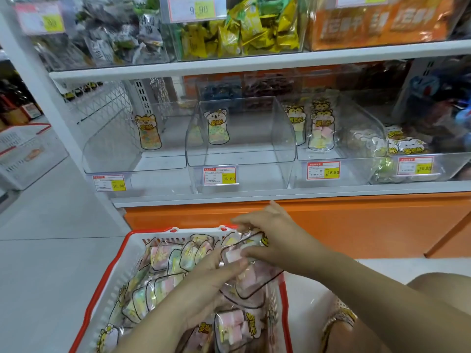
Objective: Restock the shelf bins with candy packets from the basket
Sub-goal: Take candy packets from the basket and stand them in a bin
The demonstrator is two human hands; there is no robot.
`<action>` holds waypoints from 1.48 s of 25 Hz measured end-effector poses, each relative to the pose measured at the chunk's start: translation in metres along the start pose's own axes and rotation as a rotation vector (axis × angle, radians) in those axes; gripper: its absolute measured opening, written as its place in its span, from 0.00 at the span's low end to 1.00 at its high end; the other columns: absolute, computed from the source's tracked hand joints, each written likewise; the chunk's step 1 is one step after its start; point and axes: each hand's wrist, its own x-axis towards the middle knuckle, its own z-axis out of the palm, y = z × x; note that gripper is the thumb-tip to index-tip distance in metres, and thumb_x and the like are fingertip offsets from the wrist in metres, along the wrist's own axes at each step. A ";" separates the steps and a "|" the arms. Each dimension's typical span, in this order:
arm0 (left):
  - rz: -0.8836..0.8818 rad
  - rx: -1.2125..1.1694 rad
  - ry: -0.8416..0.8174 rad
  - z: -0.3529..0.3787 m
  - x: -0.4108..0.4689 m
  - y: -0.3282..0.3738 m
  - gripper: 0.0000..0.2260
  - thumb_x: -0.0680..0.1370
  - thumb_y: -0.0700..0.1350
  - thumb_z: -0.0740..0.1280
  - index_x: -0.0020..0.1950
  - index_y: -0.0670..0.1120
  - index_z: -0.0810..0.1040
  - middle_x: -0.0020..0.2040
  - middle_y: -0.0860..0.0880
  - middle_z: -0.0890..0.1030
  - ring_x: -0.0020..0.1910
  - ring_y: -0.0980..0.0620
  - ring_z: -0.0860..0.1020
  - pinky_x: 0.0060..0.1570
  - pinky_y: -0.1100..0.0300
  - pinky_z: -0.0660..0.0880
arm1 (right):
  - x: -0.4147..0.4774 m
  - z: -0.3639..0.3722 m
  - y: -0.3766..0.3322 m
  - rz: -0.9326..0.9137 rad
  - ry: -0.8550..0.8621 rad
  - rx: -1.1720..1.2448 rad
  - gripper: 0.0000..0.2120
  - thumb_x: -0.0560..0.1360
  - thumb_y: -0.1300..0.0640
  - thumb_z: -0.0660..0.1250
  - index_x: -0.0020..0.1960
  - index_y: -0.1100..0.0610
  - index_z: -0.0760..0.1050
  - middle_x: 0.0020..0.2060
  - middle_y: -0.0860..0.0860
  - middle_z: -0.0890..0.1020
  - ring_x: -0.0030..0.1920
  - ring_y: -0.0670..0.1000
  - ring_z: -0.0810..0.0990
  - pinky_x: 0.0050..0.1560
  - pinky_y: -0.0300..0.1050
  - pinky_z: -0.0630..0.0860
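Observation:
A white basket with a red rim point(109, 271) stands on the floor below the shelf, full of clear candy packets point(163, 256) holding pastel sweets. My left hand point(204, 289) and my right hand point(270, 238) both grip one candy packet point(244, 273) above the basket's far right part. On the shelf stand clear bins: the left bin point(114, 159) holds one upright packet, the middle bin point(254, 149) one packet, and the right bin point(356, 154) a few.
The orange shelf base point(356, 220) runs right behind the basket. An upper shelf point(254, 62) carries bins of yellow and dark packets. A second white basket point(23, 154) sits on the floor at far left. My knee point(438, 289) is at lower right.

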 end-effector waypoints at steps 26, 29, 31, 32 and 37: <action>0.873 1.189 0.146 0.161 0.156 0.190 0.31 0.79 0.51 0.66 0.78 0.59 0.56 0.71 0.52 0.67 0.70 0.51 0.69 0.68 0.44 0.69 | 0.030 -0.153 0.131 0.309 0.801 0.851 0.25 0.76 0.66 0.70 0.69 0.56 0.67 0.57 0.51 0.82 0.54 0.49 0.83 0.50 0.40 0.81; 0.753 1.386 0.269 0.148 0.191 0.202 0.33 0.80 0.56 0.66 0.80 0.58 0.53 0.73 0.50 0.63 0.72 0.46 0.66 0.69 0.45 0.68 | 0.057 -0.164 0.162 0.376 0.817 0.808 0.23 0.75 0.66 0.71 0.65 0.55 0.66 0.53 0.48 0.81 0.51 0.45 0.82 0.44 0.34 0.78; 0.675 1.417 0.292 0.128 0.211 0.201 0.32 0.80 0.55 0.65 0.81 0.56 0.54 0.74 0.50 0.61 0.73 0.45 0.63 0.71 0.48 0.66 | 0.078 -0.158 0.185 0.441 0.783 0.786 0.22 0.74 0.66 0.72 0.62 0.55 0.67 0.52 0.49 0.81 0.50 0.47 0.82 0.47 0.36 0.80; 0.627 1.384 0.277 0.120 0.217 0.198 0.32 0.80 0.54 0.66 0.81 0.55 0.54 0.74 0.50 0.59 0.74 0.46 0.62 0.72 0.51 0.64 | 0.090 -0.152 0.197 0.477 0.745 0.784 0.21 0.73 0.66 0.74 0.60 0.55 0.67 0.51 0.51 0.82 0.51 0.50 0.82 0.52 0.44 0.81; 0.528 1.091 0.165 0.105 0.236 0.178 0.34 0.81 0.52 0.63 0.80 0.62 0.45 0.74 0.59 0.52 0.68 0.55 0.65 0.61 0.61 0.63 | 0.166 -0.135 0.249 0.622 0.441 0.483 0.26 0.53 0.49 0.77 0.49 0.57 0.79 0.44 0.57 0.86 0.45 0.55 0.85 0.49 0.61 0.82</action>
